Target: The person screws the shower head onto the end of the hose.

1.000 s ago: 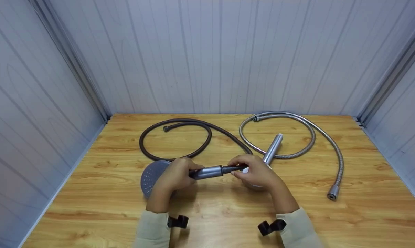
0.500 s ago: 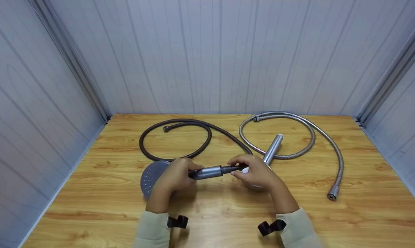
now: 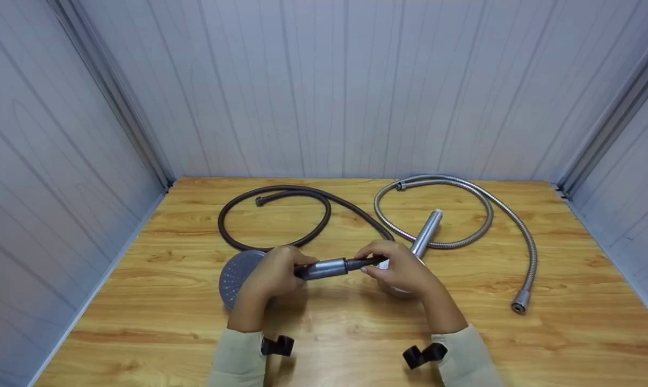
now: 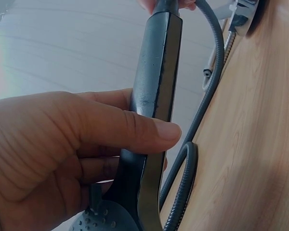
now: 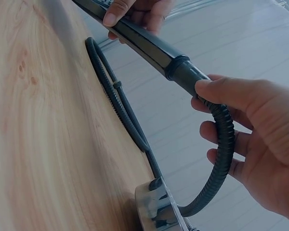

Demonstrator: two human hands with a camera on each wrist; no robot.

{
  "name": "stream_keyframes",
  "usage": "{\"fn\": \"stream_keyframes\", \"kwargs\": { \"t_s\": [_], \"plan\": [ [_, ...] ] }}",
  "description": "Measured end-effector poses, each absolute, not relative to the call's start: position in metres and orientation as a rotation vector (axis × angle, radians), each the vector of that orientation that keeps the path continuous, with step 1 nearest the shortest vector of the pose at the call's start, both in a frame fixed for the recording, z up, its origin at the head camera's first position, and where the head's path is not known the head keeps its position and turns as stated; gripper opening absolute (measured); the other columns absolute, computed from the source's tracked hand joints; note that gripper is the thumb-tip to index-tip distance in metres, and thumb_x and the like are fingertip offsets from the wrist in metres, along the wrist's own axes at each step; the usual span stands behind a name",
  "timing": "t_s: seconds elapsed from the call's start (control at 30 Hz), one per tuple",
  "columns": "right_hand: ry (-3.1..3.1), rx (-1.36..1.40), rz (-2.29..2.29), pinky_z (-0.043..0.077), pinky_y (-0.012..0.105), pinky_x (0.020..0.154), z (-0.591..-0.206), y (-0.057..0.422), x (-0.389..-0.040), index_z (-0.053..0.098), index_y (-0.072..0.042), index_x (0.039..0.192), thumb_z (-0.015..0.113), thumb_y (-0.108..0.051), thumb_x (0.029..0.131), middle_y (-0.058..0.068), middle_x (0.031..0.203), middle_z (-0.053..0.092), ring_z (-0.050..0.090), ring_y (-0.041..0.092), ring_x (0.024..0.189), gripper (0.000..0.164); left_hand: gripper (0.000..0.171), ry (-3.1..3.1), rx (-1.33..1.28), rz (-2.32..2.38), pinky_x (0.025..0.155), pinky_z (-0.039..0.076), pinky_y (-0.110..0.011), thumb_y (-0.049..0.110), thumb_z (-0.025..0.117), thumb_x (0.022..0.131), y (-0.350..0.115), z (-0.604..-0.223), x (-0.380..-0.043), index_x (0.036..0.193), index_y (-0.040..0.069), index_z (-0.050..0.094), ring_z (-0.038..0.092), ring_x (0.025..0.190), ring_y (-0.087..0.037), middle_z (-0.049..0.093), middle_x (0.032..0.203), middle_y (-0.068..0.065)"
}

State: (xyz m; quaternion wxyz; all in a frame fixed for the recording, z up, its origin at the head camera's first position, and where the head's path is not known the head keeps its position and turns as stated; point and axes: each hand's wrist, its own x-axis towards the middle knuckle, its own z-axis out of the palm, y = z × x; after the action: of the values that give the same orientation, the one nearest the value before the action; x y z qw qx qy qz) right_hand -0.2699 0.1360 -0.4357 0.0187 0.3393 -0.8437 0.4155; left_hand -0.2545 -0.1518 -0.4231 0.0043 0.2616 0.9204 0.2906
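Observation:
My left hand (image 3: 273, 274) grips the flat-sided handle of a dark shower head (image 4: 151, 67), thumb across one side, with its round nozzle face (image 3: 235, 279) out to the left. The handle points right, held over the table. At its end sits the tapered connector (image 5: 189, 77) of a black shower hose (image 5: 225, 139), lined up with the handle and meeting it. My right hand (image 3: 402, 269) pinches that connector between thumb and fingers. From there the hose bends down behind the right hand, which hides part of it in the head view.
A chrome shower head (image 3: 425, 234) lies just behind my right hand, its handle slanting back. A silver hose (image 3: 532, 252) loops at the back right, its cone-shaped end nearer the front. The black hose's free end (image 3: 259, 201) lies at the back left. Panelled walls (image 3: 324, 91) enclose the table.

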Motion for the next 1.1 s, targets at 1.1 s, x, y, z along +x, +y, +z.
{"fn": "stream_keyframes", "kwargs": {
  "t_s": [1.1],
  "plan": [
    [-2.560, 1.026, 1.391, 0.052, 0.032, 0.078, -0.4353, 0.1415, -0.2711, 0.072, -0.006, 0.109, 0.068, -0.015, 0.092, 0.003, 0.101, 0.070, 0.063, 0.016, 0.089, 0.019, 0.051, 2.840, 0.880, 1.006, 0.075, 0.050, -0.034, 0.003, 0.082, 0.075, -0.1502, -0.4233, -0.2523, 0.123, 0.014, 0.069, 0.058, 0.085, -0.015, 0.071, 0.099, -0.001]
  ]
}}
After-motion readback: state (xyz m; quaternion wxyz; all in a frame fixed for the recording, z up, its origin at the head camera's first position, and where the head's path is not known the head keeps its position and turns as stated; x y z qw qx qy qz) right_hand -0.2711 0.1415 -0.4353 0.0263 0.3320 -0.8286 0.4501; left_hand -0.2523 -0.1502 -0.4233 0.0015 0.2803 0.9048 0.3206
